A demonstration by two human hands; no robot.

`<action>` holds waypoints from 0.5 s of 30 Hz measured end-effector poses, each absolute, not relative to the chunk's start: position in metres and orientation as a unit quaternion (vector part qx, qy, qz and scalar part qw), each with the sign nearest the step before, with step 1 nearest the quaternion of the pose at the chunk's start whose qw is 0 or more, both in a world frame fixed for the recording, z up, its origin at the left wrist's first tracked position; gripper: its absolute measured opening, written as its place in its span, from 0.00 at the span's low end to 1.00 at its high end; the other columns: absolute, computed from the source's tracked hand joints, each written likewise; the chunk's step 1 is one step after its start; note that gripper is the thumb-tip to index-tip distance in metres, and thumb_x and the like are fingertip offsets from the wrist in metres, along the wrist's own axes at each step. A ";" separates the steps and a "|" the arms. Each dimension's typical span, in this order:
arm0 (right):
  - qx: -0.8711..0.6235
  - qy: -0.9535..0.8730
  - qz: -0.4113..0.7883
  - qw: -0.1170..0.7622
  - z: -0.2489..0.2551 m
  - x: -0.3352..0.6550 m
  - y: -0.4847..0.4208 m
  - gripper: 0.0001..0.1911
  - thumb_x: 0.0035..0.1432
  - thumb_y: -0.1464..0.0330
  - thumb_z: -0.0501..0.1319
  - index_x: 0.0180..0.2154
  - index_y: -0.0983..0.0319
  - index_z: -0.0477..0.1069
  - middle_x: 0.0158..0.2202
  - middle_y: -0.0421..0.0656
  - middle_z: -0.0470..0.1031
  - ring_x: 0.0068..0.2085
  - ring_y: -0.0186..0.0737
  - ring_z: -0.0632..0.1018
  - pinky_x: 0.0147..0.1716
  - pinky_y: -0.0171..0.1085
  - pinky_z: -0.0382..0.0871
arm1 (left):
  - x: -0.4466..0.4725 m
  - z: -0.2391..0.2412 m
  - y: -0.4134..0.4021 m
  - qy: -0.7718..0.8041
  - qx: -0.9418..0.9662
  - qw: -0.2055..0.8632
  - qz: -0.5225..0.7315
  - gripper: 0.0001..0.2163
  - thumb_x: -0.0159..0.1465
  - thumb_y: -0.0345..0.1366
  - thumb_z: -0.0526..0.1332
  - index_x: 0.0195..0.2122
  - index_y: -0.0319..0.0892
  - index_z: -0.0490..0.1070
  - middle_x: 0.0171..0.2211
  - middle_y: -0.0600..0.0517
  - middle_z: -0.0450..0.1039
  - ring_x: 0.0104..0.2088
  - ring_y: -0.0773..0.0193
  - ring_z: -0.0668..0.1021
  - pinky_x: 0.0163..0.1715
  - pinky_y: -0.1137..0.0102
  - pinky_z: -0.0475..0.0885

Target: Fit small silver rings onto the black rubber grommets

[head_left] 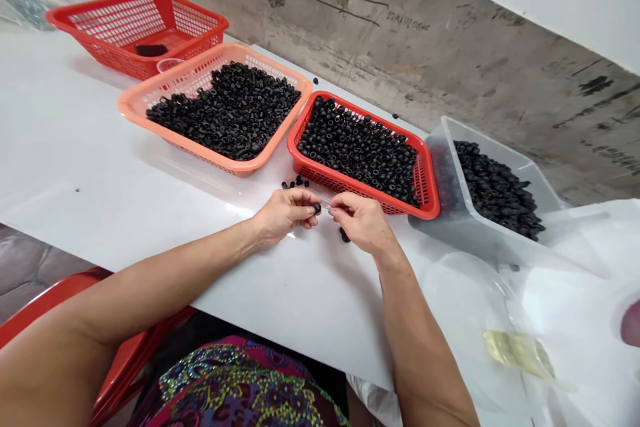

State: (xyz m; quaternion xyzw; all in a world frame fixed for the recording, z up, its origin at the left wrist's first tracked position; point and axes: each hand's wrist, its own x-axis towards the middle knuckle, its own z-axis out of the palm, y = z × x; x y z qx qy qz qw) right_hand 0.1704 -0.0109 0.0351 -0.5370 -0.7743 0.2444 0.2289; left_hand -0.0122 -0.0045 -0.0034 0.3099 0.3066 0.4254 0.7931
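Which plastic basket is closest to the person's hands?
The red basket filled with black pieces, just beyond the left hand and right hand. The orange basket and other red basket stand farther left.

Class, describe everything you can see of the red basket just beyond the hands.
The red basket is a rectangle with rounded corners and a smooth rim; it looks plastic, its walls latticed. It stands upright on the white table, set aslant in view, and holds many small black rings; bare lattice shows inside its right end. The peach basket is at its left, the clear bin at its right; contact with either is unclear. The right hand partly hides its near wall.
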 end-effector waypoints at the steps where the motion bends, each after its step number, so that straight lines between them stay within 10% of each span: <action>1: -0.528 -0.770 0.261 0.245 0.040 0.168 -0.014 0.04 0.55 0.72 0.58 0.29 0.61 0.70 0.24 0.37 0.70 0.26 0.33 0.69 0.29 0.33 0.62 | -0.012 -0.004 -0.005 0.308 0.313 0.790 0.428 0.10 0.49 0.25 0.67 0.33 0.35 0.74 0.28 0.52 0.75 0.23 0.68 0.77 0.25 0.72 0.71; 15: -0.544 -0.753 0.308 0.206 0.049 0.161 -0.022 0.04 0.52 0.71 0.59 0.26 0.61 0.69 0.21 0.36 0.67 0.23 0.31 0.66 0.23 0.33 0.57 | -0.011 0.001 -0.011 0.325 0.439 0.734 0.403 0.09 0.50 0.27 0.67 0.34 0.34 0.77 0.21 0.52 0.74 0.22 0.69 0.74 0.27 0.71 0.71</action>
